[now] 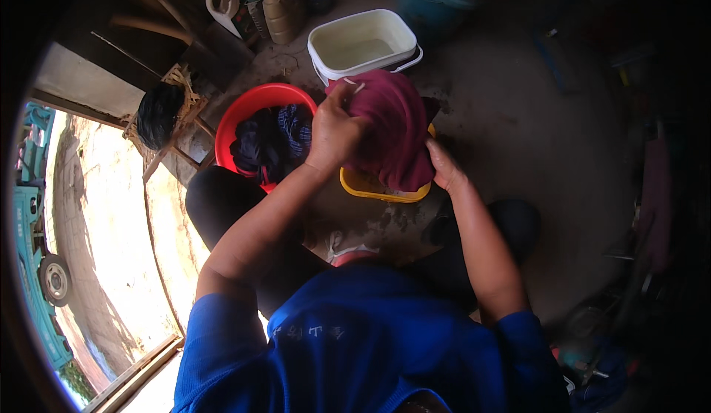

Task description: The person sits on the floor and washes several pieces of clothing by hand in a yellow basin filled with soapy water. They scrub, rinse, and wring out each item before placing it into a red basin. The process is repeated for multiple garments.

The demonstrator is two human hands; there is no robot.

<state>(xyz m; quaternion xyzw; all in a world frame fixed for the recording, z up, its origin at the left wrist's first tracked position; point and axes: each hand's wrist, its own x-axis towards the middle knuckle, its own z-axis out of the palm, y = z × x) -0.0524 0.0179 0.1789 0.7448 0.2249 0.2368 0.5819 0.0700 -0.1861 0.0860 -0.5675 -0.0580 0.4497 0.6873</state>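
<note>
A maroon cloth garment is held up in front of me, bunched and hanging in folds. My left hand grips its upper left part, where a pale cord shows. At the lower right edge of the cloth is my right hand, its fingers partly hidden behind the fabric. Below the garment stands a yellow basin, mostly covered by it. Dark clothes lie in a red basin to the left. Just beyond the cloth sits a white rectangular bucket with some liquid inside.
A teal bucket with a white rim stands at the back. Several plastic jugs are at the back left. A wooden chair holding a black bag is by the bright doorway. Wet patches mark the floor.
</note>
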